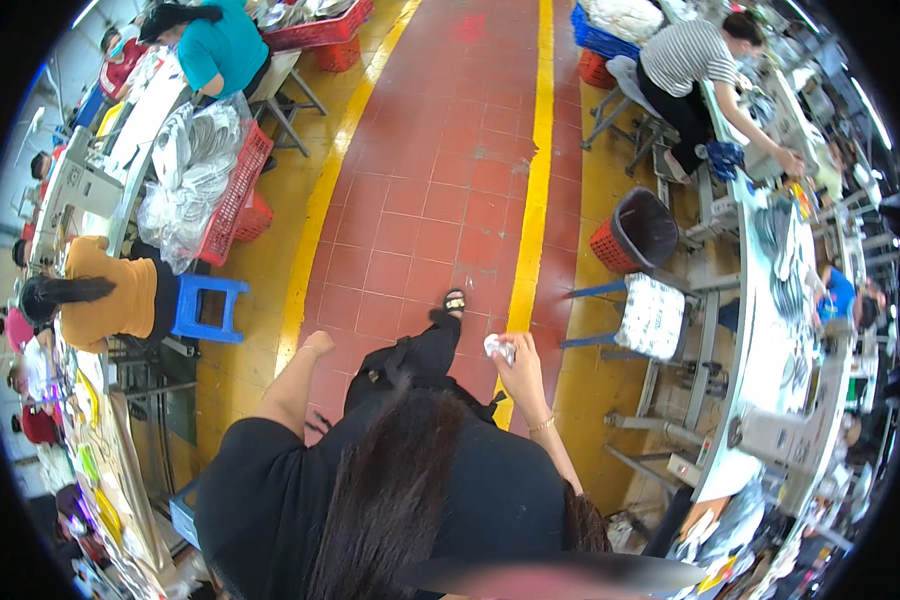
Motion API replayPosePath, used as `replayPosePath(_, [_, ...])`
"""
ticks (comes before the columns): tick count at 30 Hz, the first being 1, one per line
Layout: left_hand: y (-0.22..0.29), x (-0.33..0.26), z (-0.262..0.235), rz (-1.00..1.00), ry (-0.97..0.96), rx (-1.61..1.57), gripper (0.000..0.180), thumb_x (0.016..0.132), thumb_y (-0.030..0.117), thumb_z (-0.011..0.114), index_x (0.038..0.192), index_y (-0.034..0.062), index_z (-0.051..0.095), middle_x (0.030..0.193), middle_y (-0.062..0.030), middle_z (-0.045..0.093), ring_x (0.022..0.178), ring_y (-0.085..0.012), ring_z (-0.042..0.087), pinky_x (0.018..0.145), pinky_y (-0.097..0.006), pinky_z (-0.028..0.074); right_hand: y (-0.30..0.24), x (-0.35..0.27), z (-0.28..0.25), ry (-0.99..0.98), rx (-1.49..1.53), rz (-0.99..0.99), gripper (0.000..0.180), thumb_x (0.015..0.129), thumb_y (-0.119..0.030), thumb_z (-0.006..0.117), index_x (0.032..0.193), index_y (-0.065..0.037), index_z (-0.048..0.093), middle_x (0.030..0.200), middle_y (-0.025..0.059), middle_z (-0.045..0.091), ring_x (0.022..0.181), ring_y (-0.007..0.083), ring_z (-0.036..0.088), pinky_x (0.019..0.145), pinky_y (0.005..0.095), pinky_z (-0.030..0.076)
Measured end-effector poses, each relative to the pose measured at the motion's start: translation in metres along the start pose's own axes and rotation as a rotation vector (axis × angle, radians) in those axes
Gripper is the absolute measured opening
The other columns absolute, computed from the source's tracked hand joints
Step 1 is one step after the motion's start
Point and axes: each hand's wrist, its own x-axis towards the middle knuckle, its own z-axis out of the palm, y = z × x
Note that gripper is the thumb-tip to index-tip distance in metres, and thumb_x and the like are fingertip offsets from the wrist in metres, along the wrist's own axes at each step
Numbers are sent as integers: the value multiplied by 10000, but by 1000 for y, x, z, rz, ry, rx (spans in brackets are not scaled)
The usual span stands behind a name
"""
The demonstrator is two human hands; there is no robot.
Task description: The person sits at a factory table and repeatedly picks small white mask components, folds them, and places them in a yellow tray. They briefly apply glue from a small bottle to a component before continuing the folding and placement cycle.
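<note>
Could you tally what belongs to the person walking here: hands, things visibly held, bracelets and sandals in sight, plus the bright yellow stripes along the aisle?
Hands: 2 (left hand, right hand)
Things visibly held: 1 (white bundle, right hand)
Bracelets: 1 (gold bracelet)
Sandals: 1 (dark sandal)
Bright yellow stripes: 2 (left stripe, right stripe)
Total: 7

Right-hand fingers hold a small white item above red floor tiles.
</note>
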Motion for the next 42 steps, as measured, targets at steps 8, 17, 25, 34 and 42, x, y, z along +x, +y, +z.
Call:
replayPosePath(8, [253,87,-155,265,57,-17,335,798,205,608,1071,20,664,1083,-232,662,1032,-366,635,888,-432,502,129,199,-35,83,37,323,314,760,-81,769,1043,-42,640,859,118,699,776,201,674,714,334,537])
replayPosePath(17, [439,156,-329,348,275,-635,361,901,248,603,1209,60,614,1195,-180,643,1127,-288,610,942,-392,478,370,317,-157,432,417,773,225,772,-101,687,971,2,680,821,89,696,681,164,671,596,286,533])
replayPosePath(25, [427,169,-149,67,-317,-91,428,865,318,583,1197,54,637,1178,-229,630,1119,-366,591,953,-439,458,550,407,-277,624,866,1099,478,842,-156,708,1241,-97,452,1070,129,625,801,264,660,613,376,549])
replayPosePath(34, [597,157,-235,61,-52,-775,394,917,272,605,1263,87,580,1141,-169,643,1078,-301,606,946,-375,463,559,450,-304,-242,-136,924,437,850,-286,619,1231,-71,631,971,162,714,876,340,681,797,393,532])
replayPosePath(42, [568,102,-264,59,344,-1117,341,939,210,588,1245,58,582,1100,-168,654,1062,-272,616,937,-367,467,438,441,-166,-815,-435,267,256,788,-289,555,801,-88,713,859,140,704,880,325,661,792,422,510])
